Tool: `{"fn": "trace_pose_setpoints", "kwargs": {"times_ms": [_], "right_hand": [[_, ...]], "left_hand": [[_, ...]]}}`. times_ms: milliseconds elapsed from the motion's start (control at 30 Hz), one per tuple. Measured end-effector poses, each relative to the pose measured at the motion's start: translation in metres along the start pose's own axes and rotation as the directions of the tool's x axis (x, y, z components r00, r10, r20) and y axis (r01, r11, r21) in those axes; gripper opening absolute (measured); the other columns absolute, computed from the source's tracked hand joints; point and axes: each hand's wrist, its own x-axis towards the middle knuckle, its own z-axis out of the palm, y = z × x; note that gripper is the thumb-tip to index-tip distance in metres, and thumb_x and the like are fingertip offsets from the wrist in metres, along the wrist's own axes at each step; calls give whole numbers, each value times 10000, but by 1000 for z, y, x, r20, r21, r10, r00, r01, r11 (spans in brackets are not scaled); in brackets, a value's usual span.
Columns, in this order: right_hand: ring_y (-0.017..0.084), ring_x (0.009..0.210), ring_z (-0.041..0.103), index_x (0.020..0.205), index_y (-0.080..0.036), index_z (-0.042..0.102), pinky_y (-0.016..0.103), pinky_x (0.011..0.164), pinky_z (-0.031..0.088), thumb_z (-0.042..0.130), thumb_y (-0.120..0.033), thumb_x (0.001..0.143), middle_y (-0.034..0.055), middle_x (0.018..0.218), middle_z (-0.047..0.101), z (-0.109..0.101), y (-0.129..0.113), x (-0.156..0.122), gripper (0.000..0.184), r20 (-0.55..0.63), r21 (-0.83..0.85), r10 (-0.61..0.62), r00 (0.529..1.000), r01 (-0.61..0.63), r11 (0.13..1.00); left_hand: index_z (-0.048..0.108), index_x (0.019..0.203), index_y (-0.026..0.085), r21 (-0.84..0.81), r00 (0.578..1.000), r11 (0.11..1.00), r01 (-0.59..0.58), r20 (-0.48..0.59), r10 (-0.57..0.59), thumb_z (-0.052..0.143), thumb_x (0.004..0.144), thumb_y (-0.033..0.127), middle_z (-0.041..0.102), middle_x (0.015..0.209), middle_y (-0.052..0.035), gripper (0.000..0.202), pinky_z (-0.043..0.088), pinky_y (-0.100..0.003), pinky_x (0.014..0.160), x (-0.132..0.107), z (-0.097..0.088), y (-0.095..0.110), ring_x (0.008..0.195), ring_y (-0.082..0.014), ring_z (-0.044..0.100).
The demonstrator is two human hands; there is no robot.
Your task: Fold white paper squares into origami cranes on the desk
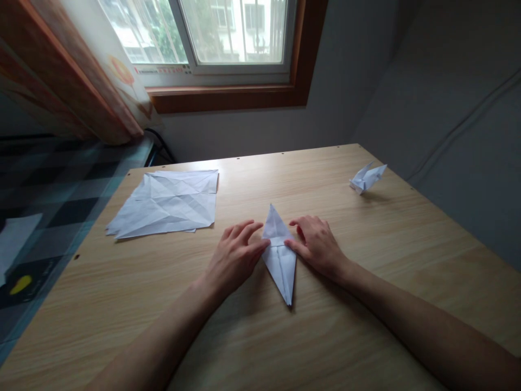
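Observation:
A white sheet of paper folded into a long diamond (280,260) lies on the wooden table, its narrow lower tip pointing toward me. A crease crosses it at the widest part, and a slit runs down the lower half. My left hand (238,250) holds its left edge, thumb on the paper and fingers bent alongside. On the opposite edge, my right hand (319,244) holds it with the thumb on top and the index finger curled beside the upper part. The undersides of the fingers are hidden.
Creased white sheets (179,203) lie stacked at the table's back left. A folded paper figure (366,178) stands at the back right. Beyond the wooden table (252,347) are a checked cloth surface (81,168), a curtain (77,65) and a window.

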Motion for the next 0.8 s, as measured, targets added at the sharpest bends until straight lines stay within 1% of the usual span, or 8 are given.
{"fn": "trace_pose_setpoints", "kwargs": {"times_ms": [67,167,267,367,467,567,667,800], "right_hand": [[254,913,550,999,-200,611,391,820,368,623,-315,877,80,982,652,-3,1,-1,168,28,-4,10,1000,-10,1000],[251,918,557,936,-212,632,391,815,366,607,-272,881,73,968,656,-6,4,-2,85,41,0,33,999,-33,999],[251,918,563,933,-211,640,395,817,371,614,-238,859,75,959,660,-8,8,-2,83,22,20,64,998,-65,998],[247,920,570,924,-203,649,391,818,379,614,-219,841,69,945,660,-10,8,0,91,40,64,101,994,-103,993],[246,915,573,925,-198,658,390,814,376,625,-274,845,67,935,657,-12,4,0,115,74,94,115,991,-122,988],[250,925,571,944,-203,662,391,820,367,673,-329,818,65,946,656,-12,-1,-1,179,108,102,97,989,-108,989],[244,932,570,930,-204,654,390,834,355,705,-310,789,53,947,659,-12,-3,-3,184,132,103,104,986,-118,988],[225,879,578,848,-197,645,373,803,350,699,-254,787,31,868,656,-12,-3,-1,100,173,123,132,976,-155,980]], "left_hand": [[692,1040,264,5,1000,1000,-15,27,15,554,912,198,637,1198,-82,200,464,-457,924,0,0,0,1184,-276,527],[687,1071,271,-21,999,1000,7,49,-6,558,908,214,647,1166,-71,215,464,-454,933,-1,1,-2,1181,-267,531],[676,1073,255,-50,998,998,28,54,-25,587,900,267,643,1159,-72,195,468,-464,939,-2,2,-4,1173,-271,530],[657,1086,239,-57,997,997,54,60,-50,607,894,307,635,1164,-78,210,469,-473,942,-1,1,-4,1167,-275,526],[645,1083,227,-52,996,997,64,66,-61,607,894,316,629,1173,-84,212,467,-477,944,-1,0,-4,1167,-278,522],[624,1089,211,-39,995,996,75,70,-72,605,895,334,622,1190,-93,230,456,-474,956,-1,-1,-3,1179,-285,514],[590,1123,201,-26,994,996,87,67,-86,595,899,353,614,1210,-104,271,443,-475,968,-1,-1,-2,1190,-293,507],[528,1202,173,-29,992,992,123,44,-122,628,872,378,603,1229,-122,401,436,-472,972,-2,0,-3,1192,-303,502]]}}
